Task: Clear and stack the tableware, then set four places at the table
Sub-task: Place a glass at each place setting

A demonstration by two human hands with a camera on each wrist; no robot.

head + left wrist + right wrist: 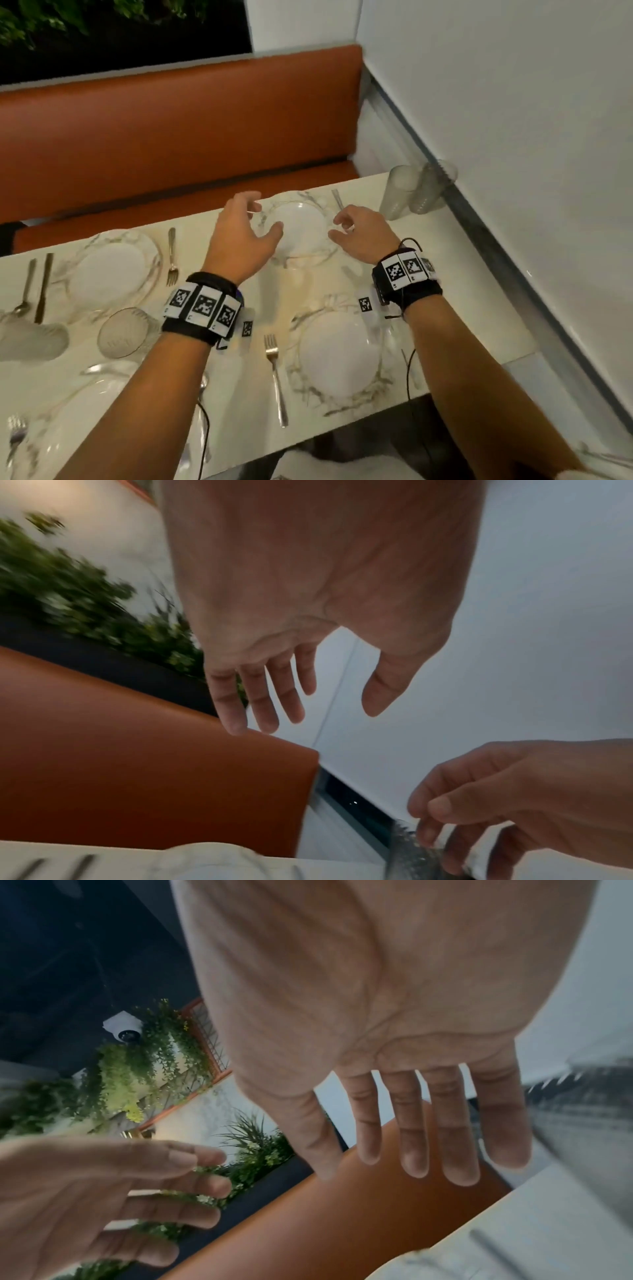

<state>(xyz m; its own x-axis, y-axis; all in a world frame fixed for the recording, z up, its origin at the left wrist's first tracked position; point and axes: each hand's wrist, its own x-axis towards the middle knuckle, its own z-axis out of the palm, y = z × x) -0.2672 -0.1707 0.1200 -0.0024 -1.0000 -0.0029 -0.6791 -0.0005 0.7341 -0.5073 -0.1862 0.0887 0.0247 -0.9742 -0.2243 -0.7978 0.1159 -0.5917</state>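
A white plate with marbled rim [301,226] lies at the far side of the pale table [445,274]. My left hand [255,219] hovers over its left edge, fingers spread and holding nothing; my right hand [340,224] hovers over its right edge, fingers loosely curled and empty. Both wrist views show bare palms with straight fingers [260,696] [411,1137]. A second plate [339,353] lies near me with a fork [275,377] on its left. A third plate [109,270] lies far left with a fork [171,257] beside it.
Two frosted glasses [414,192] stand at the far right corner against the white wall. A glass [123,332], a knife [42,287] and a spoon [24,291] lie left. Another plate [68,411] and fork [15,442] sit bottom left. An orange bench [171,144] runs behind the table.
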